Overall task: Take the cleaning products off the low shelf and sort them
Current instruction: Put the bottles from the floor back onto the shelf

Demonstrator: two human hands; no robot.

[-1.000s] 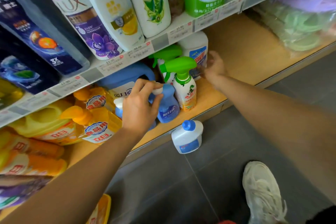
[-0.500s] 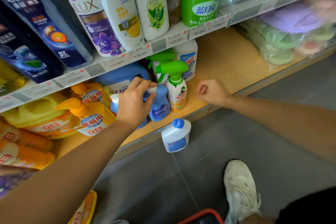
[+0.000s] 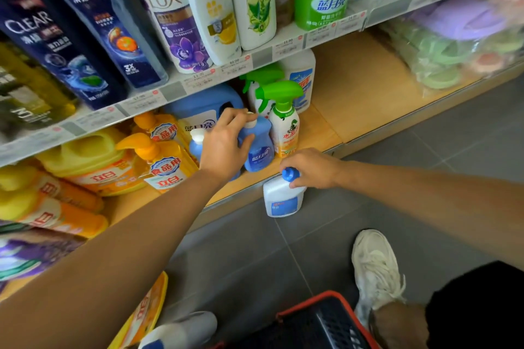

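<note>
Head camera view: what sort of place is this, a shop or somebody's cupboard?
Most likely a shop aisle: price tags run along the shelf edge, branded shampoo bottles stand in rows above, and a red-rimmed basket sits on the floor.

floor bottle (image 3: 279, 201): white, blue cap, blue label
small bottle (image 3: 259, 150): blue, white cap
spray bottle (image 3: 285, 126): white, green trigger
jug (image 3: 93, 159): yellow, orange label
basket (image 3: 320, 323): black, red rim
</note>
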